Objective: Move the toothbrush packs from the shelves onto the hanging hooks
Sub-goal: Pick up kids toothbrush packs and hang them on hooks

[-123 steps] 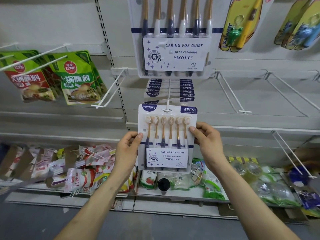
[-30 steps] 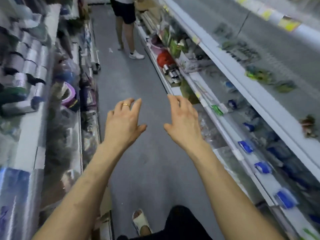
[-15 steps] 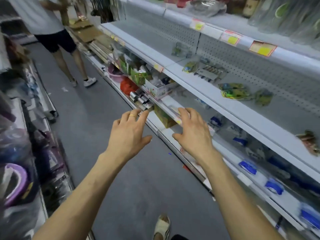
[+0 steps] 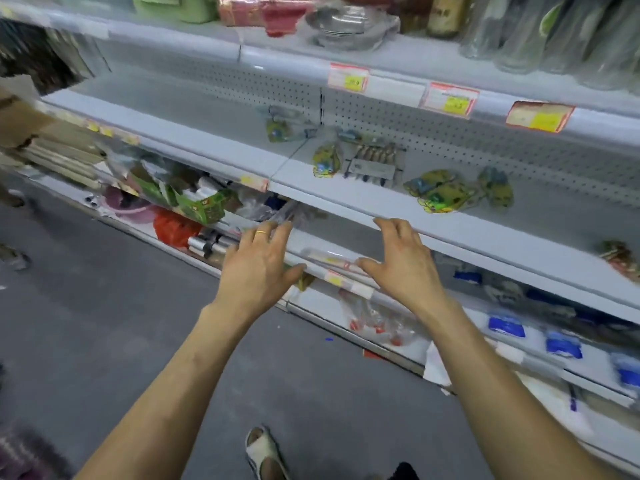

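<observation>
A clear multi-brush toothbrush pack (image 4: 375,162) lies flat on the middle white shelf (image 4: 346,199), against the pegboard back. Yellow toothbrush packs lie around it: one (image 4: 326,160) just left, one (image 4: 278,128) farther back left, and a few (image 4: 446,192) to the right. My left hand (image 4: 258,268) and my right hand (image 4: 403,263) are both held out with fingers spread and nothing in them. They hover below and in front of that shelf's edge, apart from every pack. No hanging hooks are in this view.
The shelf above holds jars, a metal bowl (image 4: 343,27) and price labels (image 4: 450,98). Lower shelves carry green boxes (image 4: 204,206), a red bag (image 4: 175,228), silver rolls and blue packets (image 4: 505,325). Grey aisle floor (image 4: 104,323) lies at left; my sandalled foot (image 4: 265,452) is at the bottom.
I let go of the pack at the hooks, turned through the aisle and now face this shelf unit. Both hands stay free and have come closer to the shelf with the packs.
</observation>
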